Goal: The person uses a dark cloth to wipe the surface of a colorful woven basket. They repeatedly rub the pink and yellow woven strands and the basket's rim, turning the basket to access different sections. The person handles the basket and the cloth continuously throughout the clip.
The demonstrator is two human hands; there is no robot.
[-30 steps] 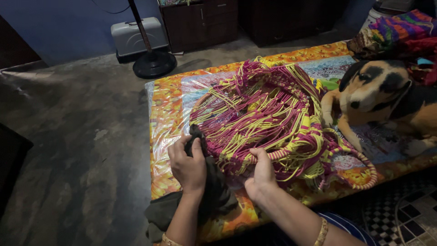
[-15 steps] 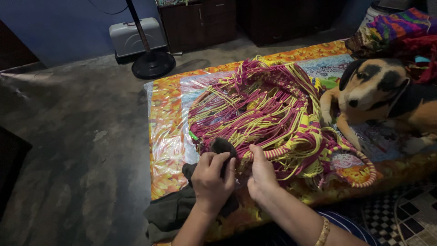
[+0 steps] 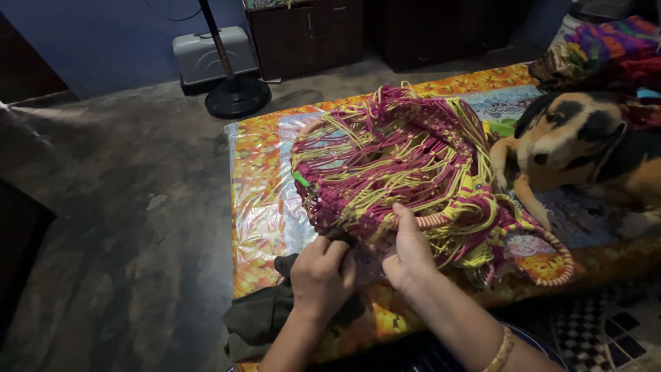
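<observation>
We have the knotted cord net (image 3: 406, 165) spread on the plastic-covered bed (image 3: 258, 207), near the dog (image 3: 585, 148). Our left hand (image 3: 322, 275) pinches its near edge; our right hand (image 3: 407, 256) grips the wrapped ring (image 3: 441, 220). It looks light and floppy — the ring seems best held.

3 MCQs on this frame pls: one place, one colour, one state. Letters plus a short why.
1. Where does the dog lie?
A. on the floor by the fan stand
B. on the bed, right of the woven cords
C. under the cabinet

2. What colours are the cords?
A. magenta and yellow
B. blue and white
C. black and grey

3. What is the right hand doing?
A. lying flat on the floor
B. petting the dog
C. gripping the cord-wrapped ring

Answers: 1 B, it lies on the patterned cover beside the cords. 2 A, both colours show throughout. 3 C, the thumb presses over the ring.
</observation>
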